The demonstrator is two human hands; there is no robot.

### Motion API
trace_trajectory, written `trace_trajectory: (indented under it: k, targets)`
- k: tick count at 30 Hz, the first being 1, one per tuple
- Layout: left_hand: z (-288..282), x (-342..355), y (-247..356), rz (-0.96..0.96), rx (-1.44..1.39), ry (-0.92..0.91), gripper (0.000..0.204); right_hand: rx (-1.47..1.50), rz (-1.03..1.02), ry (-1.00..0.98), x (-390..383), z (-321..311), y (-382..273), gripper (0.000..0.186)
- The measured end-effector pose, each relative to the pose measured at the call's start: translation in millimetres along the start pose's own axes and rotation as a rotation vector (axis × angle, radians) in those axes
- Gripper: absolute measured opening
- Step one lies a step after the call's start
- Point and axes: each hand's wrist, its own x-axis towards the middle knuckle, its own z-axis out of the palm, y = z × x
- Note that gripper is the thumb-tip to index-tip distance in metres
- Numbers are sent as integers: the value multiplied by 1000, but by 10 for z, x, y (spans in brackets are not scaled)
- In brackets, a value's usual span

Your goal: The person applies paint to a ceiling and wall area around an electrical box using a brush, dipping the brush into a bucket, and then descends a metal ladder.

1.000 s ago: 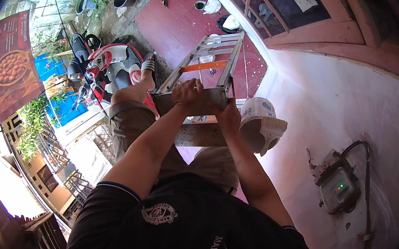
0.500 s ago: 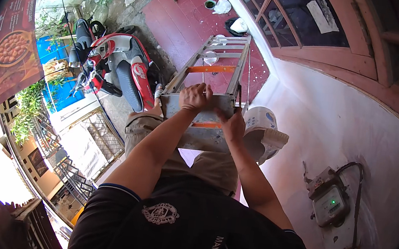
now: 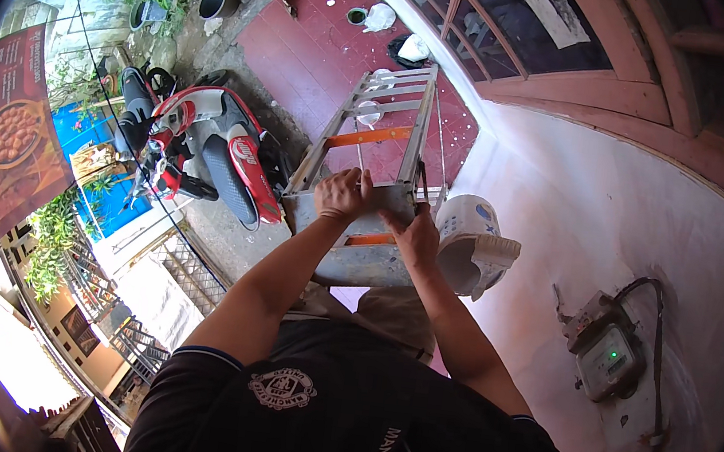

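Note:
Below me stands an aluminium stepladder with orange steps, its rungs leading down to the red tiles. My left hand is closed over the edge of its top plate, fingers curled round it. On the ladder's right side, my right hand grips the top by its corner. Close beside that hand hangs a white bucket, tilted toward me. Over its rim lies what looks like a wide, pale-bristled brush. How the bucket is attached is hidden.
A white wall runs along my right, with an electric meter and cable on it. Wooden-framed windows are ahead right. To the left stands a red motorcycle; a hanging banner and a thin wire cross that side.
My left leg, earlier spread out to the left of the ladder with the foot showing, has moved inward and is mostly hidden. Both hands keep their hold; the view has shifted slightly.

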Motion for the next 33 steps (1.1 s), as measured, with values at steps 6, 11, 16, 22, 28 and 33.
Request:
trace_trajectory:
  k: [6, 11, 16, 22, 28, 33]
  targets:
    - [-2, -18, -6, 19, -13, -22, 34, 11, 34, -33, -11, -67, -63, 79]
    - [-7, -1, -22, 30, -31, -22, 35, 9, 66, -33, 7, -23, -24, 78]
    - [5, 0, -58, 33, -43, -39, 34, 49, 46, -47, 16, -86, -139, 79]
    - [-4, 13, -58, 31, -53, -44, 33, 44, 42, -48, 20, -71, -133, 74]
    - [-20, 2, -47, 43, -72, -24, 32, 71, 40, -46, 29, -80, -159, 72]
    - [-6, 22, -71, 63, -64, -48, 32, 73, 65, -71, 41, -63, -130, 72]
